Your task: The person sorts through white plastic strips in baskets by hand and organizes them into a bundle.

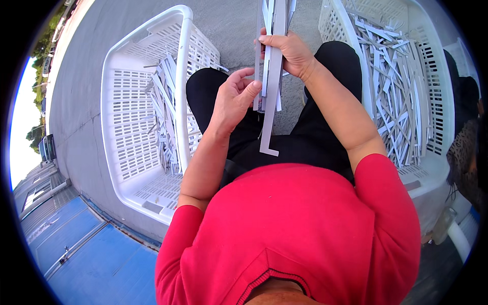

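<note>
My right hand (288, 51) is closed around a bundle of long, thin grey and white strips (280, 23), which runs up past the top of the view. One grey strip with an L-shaped end (269, 146) reaches down lowest, over my lap. My left hand (238, 95) is at the left side of the bundle's lower part, its thumb and fingers partly bent at the strips' edge; whether it grips any of them I cannot tell. The strips' material is not plain from here.
A white slatted plastic basket (184, 114) with similar strips (166, 103) stands on the concrete ground at left. Another white basket (440, 95), with many jumbled strips (392, 87), is at right. Blue panels (110, 263) lie lower left. A partly seen person in dark clothing (467, 95) is far right.
</note>
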Motion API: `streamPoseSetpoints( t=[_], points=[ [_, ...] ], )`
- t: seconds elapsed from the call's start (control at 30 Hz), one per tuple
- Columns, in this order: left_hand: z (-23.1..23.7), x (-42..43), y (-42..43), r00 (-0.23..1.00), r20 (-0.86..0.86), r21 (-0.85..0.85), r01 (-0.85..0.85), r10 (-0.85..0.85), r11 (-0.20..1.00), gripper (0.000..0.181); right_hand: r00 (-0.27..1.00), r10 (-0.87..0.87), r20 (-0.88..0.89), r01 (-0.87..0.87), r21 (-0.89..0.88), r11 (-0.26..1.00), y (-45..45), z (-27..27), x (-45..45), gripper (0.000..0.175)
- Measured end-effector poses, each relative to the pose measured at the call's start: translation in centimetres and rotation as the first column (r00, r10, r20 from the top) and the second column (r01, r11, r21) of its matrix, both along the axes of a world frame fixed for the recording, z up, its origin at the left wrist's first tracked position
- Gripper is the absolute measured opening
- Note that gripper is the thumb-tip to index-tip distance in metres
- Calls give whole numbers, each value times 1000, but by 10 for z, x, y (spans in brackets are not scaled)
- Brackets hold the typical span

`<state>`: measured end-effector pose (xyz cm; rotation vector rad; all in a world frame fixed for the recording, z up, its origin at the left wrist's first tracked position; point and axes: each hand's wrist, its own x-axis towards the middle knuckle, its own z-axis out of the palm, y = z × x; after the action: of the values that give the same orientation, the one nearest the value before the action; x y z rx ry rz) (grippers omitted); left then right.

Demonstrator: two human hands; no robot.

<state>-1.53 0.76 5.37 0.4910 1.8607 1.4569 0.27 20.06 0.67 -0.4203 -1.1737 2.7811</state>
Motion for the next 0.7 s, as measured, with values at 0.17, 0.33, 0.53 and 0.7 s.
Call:
streamPoseSetpoints(
  t=[0.17, 0.33, 0.53, 0.7],
  points=[
    [-11, -3, 3, 979, 182, 62, -104, 91, 993, 34, 999, -28, -17, 28, 33, 999, -3, 9, 0, 29],
    [-7, -13, -28, 948, 201, 173, -284, 249, 943, 20, 990, -142, 16, 143, -1, 990, -4, 17, -4, 23],
    [5, -23, -115, 897, 47, 251, -436, 439, 864, 20, 973, -231, 11, 231, 36, 972, 8, 5, 0, 24],
    [7, -33, -207, 783, -71, 181, -599, 618, 780, 21, 960, -277, 48, 278, -32, 960, 13, 2, -2, 21]
  ],
)
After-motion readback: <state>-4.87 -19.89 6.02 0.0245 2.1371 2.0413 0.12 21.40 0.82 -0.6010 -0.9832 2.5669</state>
